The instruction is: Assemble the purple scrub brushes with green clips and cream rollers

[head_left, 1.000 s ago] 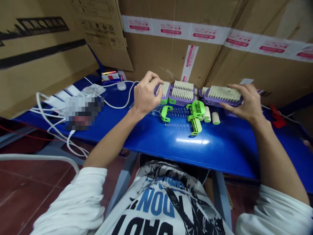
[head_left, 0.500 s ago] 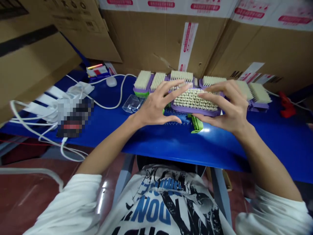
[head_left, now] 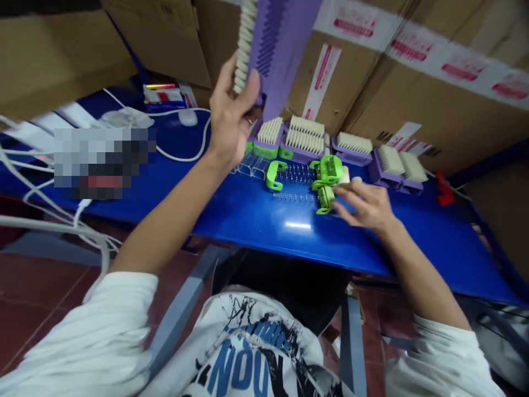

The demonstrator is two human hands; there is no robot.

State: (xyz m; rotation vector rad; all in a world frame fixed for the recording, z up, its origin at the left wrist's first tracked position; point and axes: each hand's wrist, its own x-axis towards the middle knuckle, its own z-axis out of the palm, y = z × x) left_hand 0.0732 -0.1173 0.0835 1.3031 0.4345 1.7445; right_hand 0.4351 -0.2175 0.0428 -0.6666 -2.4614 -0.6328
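My left hand (head_left: 233,113) is raised, its fingers and thumb closed around a purple block brush (head_left: 279,60) with cream bristles, held on end with the bristles to the left. Low over the table, my right hand (head_left: 367,204) has thumb and fingertips at the right end of a small green plastic bracket (head_left: 325,198). Another green bracket (head_left: 329,169) lies just behind it, and a third green bracket (head_left: 273,175) lies to the left. Rows of small metal pins (head_left: 295,175) stand between these brackets.
Several purple brushes, among them a double-row brush (head_left: 306,135), line the back of the blue table (head_left: 248,220) against cardboard boxes (head_left: 351,66). A clear plastic tray (head_left: 251,165) sits left of the pins. White cables (head_left: 182,157) and a mouse (head_left: 188,117) are at left.
The purple brush has gone from between both hands to my left hand alone, lifted up and turned on end. My right hand has let go of it and dropped to the green brackets.
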